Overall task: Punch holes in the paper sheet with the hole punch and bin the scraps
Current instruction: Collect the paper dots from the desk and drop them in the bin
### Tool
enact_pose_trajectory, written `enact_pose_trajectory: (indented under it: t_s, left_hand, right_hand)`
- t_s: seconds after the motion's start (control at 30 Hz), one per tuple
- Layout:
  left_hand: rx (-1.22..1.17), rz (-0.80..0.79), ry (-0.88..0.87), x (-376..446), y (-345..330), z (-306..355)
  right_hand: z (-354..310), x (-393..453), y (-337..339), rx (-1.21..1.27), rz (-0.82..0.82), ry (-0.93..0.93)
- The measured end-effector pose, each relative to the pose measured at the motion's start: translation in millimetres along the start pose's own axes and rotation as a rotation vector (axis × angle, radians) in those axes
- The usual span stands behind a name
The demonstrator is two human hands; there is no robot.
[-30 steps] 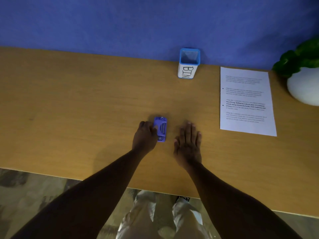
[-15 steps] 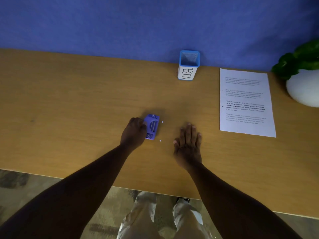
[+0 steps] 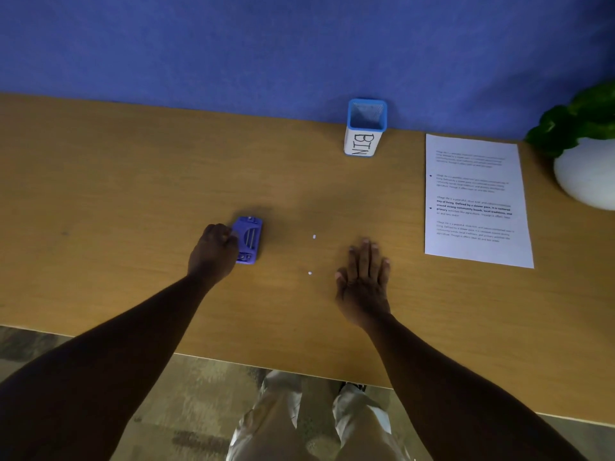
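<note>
the left hand curls its fingers on the small purple plastic hole punch on the wooden table — two tiny white paper scraps lie between it and the right hand, flat, fingers straight.

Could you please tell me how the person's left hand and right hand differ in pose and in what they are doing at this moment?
The left hand has its fingers curled and grips the purple hole punch; the right hand holds nothing. The left hand is bunched at the punch's side, while the right hand lies flat, palm down, fingers straight on the wooden table. The left hand lies left of the two paper scraps, the right hand to their right. Both are low over the table.
</note>
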State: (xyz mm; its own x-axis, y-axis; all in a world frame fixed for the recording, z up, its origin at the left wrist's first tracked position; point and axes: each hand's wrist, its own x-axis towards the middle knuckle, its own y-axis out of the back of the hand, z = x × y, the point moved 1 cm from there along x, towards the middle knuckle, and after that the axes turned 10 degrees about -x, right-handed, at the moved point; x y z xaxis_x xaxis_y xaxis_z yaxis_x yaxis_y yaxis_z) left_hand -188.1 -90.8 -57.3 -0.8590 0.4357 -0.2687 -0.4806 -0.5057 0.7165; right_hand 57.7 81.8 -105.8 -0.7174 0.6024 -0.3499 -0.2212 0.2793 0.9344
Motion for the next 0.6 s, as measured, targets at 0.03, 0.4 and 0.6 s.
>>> enact_pose_trajectory:
  t_s: [0.03,0.4,0.6]
  left_hand:
    - [0.003,0.01,0.008,1,2,-2]
    - [0.029,0.045,0.061,19,21,-15]
    - [0.044,0.028,0.087,21,25,-23]
  right_hand:
    - [0,0,0,0.006,-0.006,0.001]
    - [1,1,1,0.012,-0.025,0.008]
    - [1,1,0,-0.001,-0.019,0.001]
